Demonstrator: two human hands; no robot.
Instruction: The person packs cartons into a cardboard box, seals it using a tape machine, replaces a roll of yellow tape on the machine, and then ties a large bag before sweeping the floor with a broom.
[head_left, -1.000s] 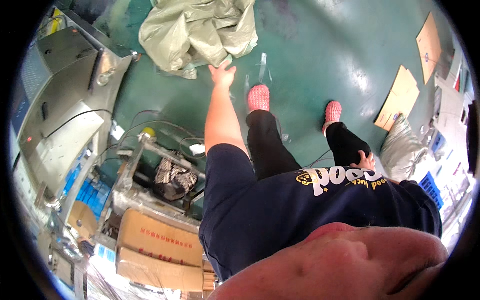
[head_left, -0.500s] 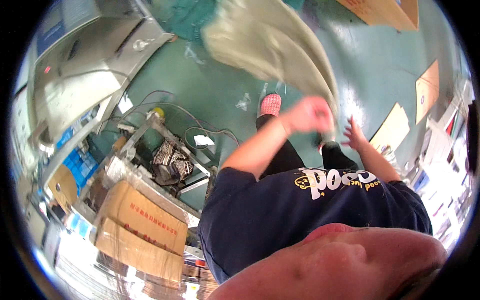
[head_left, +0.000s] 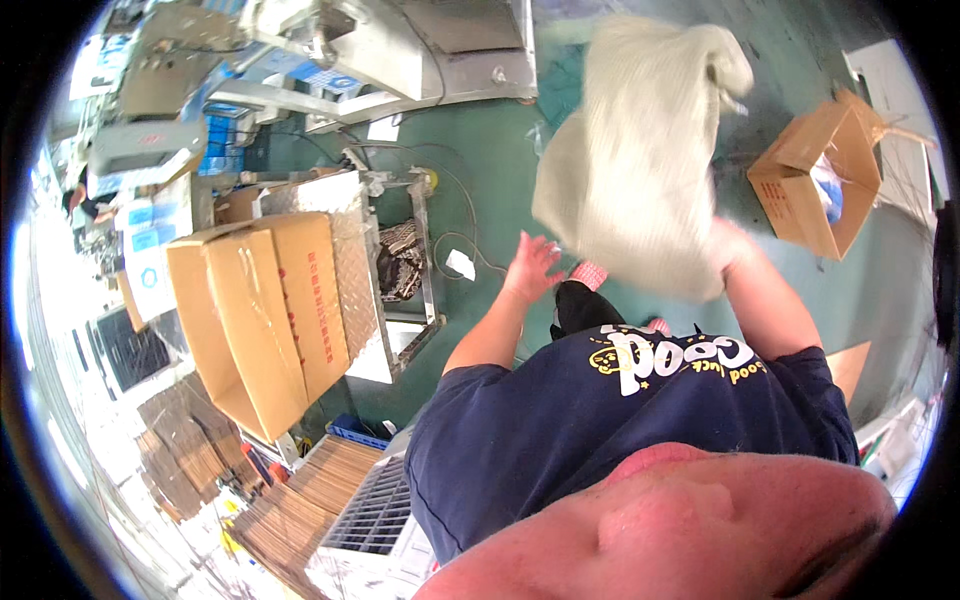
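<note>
Sack (head_left: 640,150) of pale woven sheeting appears raised above the green floor (head_left: 490,150), directly left of the floor carton (head_left: 795,190) and apart from it. Its long axis runs roughly away from the wearer's body, with the far end leaning toward the floor carton.

Right hand (head_left: 730,248): nearer to the sack, in contact at its near edge, on the side facing the floor carton. Judged from the raised sack, this hand is closed on that edge. The bulk of the sack extends from it forward and to the side away from the floor carton.

Left hand (head_left: 535,268): fingers spread, nothing gripped; positioned just beside the sack on the side away from the floor carton.

Limits of view: blur softens the sack and the right hand, so individual right fingers cannot be made out. The sack's mouth cannot be identified. Only parts of the pink shoes (head_left: 590,275) show, left of the floor carton. White and blue contents (head_left: 830,190) inside the floor carton are unclear.
</note>
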